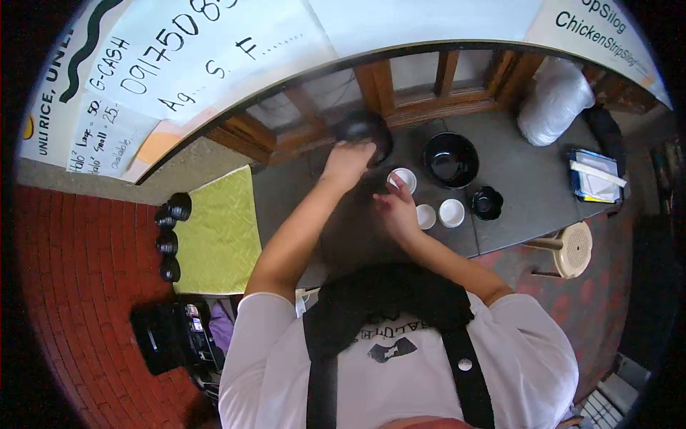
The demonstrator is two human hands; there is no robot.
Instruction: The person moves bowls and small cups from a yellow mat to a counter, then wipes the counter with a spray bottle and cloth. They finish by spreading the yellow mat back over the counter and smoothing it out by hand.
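Note:
A black bowl (pixel 373 129), slightly blurred, is at the back of the dark counter by the wooden frame. My left hand (pixel 348 164) is closed on its near edge, fingers bent over the rim. Lower and to the right, my right hand (pixel 397 209) has its fingers apart, with one overlapping the near side of a small white cup (pixel 408 176). Two more white cups, one (pixel 426 217) beside my right wrist and another (pixel 451 213) to its right, stand close together. A large black bowl (pixel 451 160) and a small scalloped black bowl (pixel 487 203) sit further right.
A yellow-green cloth (pixel 218 232) covers the counter's left part, with several black bowls (pixel 168 243) along its edge. At the right are a plastic-wrapped bundle (pixel 555 101) and a pile of papers (pixel 597 176). A beige stool (pixel 574 249) stands below the counter.

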